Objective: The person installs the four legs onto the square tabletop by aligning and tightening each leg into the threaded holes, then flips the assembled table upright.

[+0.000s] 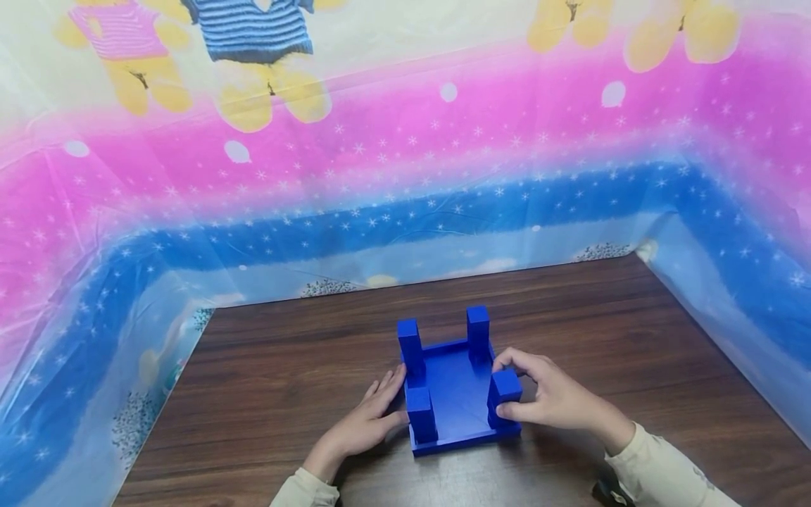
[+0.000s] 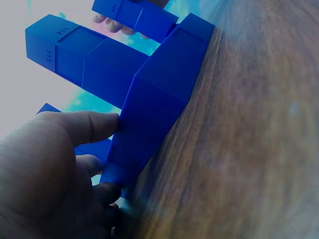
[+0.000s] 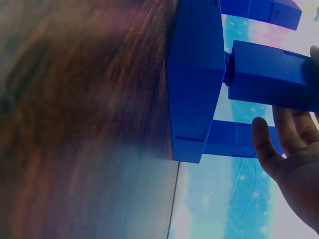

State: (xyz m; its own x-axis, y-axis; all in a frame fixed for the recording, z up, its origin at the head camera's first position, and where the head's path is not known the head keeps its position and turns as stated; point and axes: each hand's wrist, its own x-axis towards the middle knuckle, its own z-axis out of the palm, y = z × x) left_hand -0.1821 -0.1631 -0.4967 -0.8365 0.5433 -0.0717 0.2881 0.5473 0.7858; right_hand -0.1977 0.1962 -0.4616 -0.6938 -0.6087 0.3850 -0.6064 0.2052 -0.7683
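Observation:
A shallow blue tray [image 1: 465, 408] lies on the table with a square blue post at each corner. My right hand [image 1: 557, 394] pinches the near right post [image 1: 505, 398] between thumb and fingers. In the right wrist view, a narrow gap with a peg shows between this post [image 3: 259, 69] and the tray's side [image 3: 197, 99]. My left hand [image 1: 367, 422] rests along the tray's left side, fingers mostly straight, beside the near left post [image 1: 421, 414]. In the left wrist view, the left thumb [image 2: 94, 125] touches the tray's edge. Raised numbers mark the near left post [image 2: 84, 55].
The far left post [image 1: 410, 345] and far right post [image 1: 479, 331] stand upright. A dark object [image 1: 610, 493], partly cut off, lies by the right sleeve. A printed pink and blue cloth [image 1: 380, 169] surrounds the brown wooden table [image 1: 285, 366].

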